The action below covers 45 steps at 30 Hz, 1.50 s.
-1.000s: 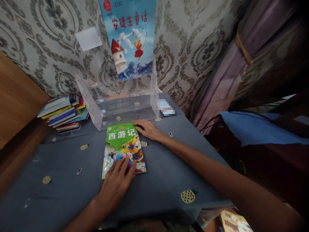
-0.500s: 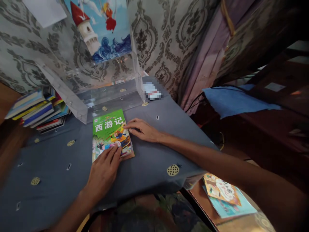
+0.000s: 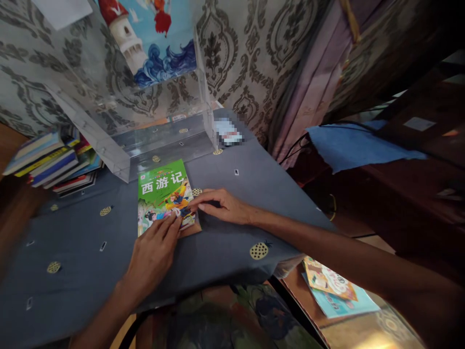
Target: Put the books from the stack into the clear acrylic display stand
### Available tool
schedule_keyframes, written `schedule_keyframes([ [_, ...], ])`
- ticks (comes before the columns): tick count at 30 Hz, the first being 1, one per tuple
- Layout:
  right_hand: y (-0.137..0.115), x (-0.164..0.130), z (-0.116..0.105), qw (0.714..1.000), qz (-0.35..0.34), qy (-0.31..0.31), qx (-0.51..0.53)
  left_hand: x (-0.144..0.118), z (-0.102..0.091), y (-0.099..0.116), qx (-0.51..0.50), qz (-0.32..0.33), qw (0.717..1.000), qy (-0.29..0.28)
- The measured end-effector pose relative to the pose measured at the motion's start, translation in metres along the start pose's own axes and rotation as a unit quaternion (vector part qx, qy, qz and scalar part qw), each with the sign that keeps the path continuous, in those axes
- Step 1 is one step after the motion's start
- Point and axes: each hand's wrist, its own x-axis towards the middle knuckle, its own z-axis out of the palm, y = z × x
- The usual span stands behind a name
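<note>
A thin picture book lies on the table, with a green cover, white Chinese characters and cartoon figures. My left hand rests flat across its lower part, fingers stretched out over the cover. At the right edge of the book is my right hand, its thumb and index finger closed on the cover's edge. A brown strip shows beneath the cover at the lower right corner.
Behind the book stands a clear acrylic stand. Stacked books sit at the left, and a blurred pale packet at the back right. A patterned cloth covers the table. More booklets lie lower down at the right.
My right hand has slid down the book's right edge, from beside the title towards the lower corner. My left hand still rests on the cover. The view has shifted slightly.
</note>
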Motion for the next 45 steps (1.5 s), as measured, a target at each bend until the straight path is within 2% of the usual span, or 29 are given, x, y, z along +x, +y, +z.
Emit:
schedule_keyframes([
  [4, -0.005, -0.004, 0.003, 0.994, -0.051, -0.038, -0.088, 0.0, 0.003, 0.007, 0.029, 0.007, 0.999, 0.027],
  [8, -0.008, -0.006, 0.006, 0.972, -0.128, -0.063, -0.187, 0.001, 0.0, 0.01, 0.03, 0.0, 0.999, 0.03],
  [12, -0.013, -0.005, 0.009, 0.943, -0.17, -0.096, -0.269, 0.013, -0.002, -0.001, -0.028, -0.007, 1.0, -0.013],
  [15, -0.016, -0.005, 0.01, 0.932, -0.189, -0.1, -0.293, 0.035, 0.007, -0.017, -0.048, 0.002, 0.998, -0.033],
  [22, -0.014, -0.006, 0.01, 0.939, -0.17, -0.107, -0.28, 0.112, 0.049, -0.06, -0.046, -0.001, 0.999, -0.017],
  [25, -0.014, -0.007, 0.01, 0.944, -0.167, -0.103, -0.267, 0.132, 0.06, -0.071, -0.05, -0.016, 0.999, -0.006],
  [32, -0.013, -0.005, 0.015, 0.962, -0.12, -0.062, -0.237, 0.136, 0.063, -0.072, -0.107, -0.05, 0.993, 0.014],
  [40, 0.013, 0.042, 0.029, 0.959, -0.082, -0.057, -0.264, 0.139, 0.067, -0.079, -0.19, -0.079, 0.979, 0.01],
  [45, 0.034, 0.063, 0.042, 0.945, -0.071, -0.01, -0.32, 0.141, 0.07, -0.096, -0.242, -0.07, 0.968, -0.021],
])
